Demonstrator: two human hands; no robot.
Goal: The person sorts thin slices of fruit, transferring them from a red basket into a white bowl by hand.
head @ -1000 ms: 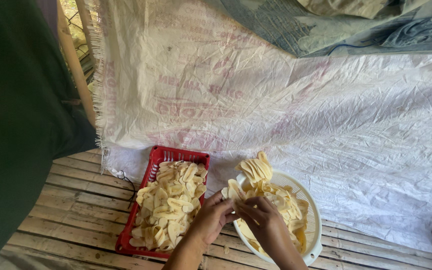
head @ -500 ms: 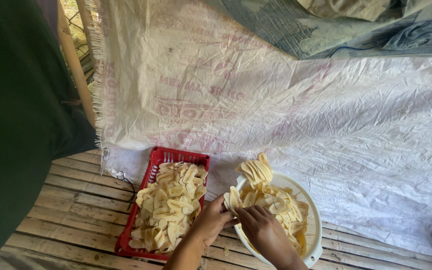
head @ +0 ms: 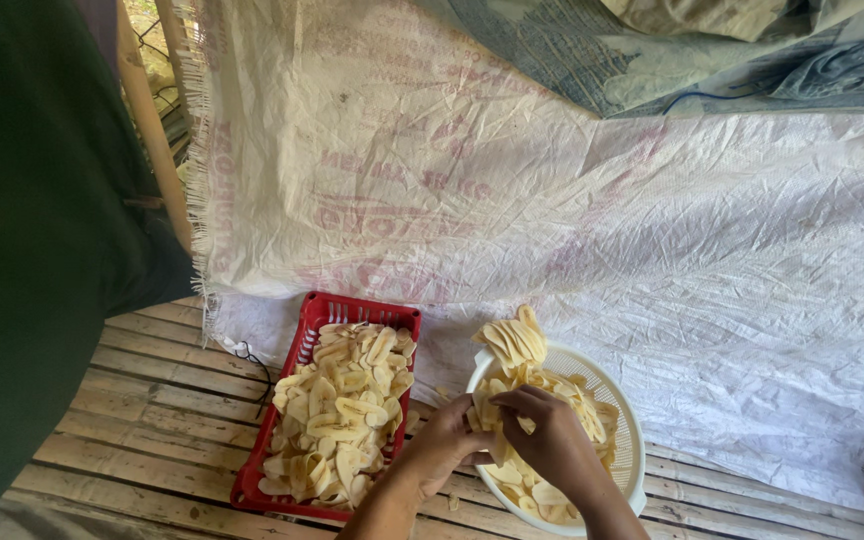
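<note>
Clamping pale slices (head: 512, 345), both hands' (head: 442, 445) (head: 552, 440) fingers meet over the white basket (head: 632, 450).

My two bare forearms come up from the bottom edge, angled toward each other. My left hand (head: 444, 436) sits palm down with fingers curled inward, knuckles up. My right hand (head: 549, 430) lies just beside it, touching at the fingertips, fingers bent and pinched together. The right wrist is bent slightly, the back of the hand facing up.
</note>
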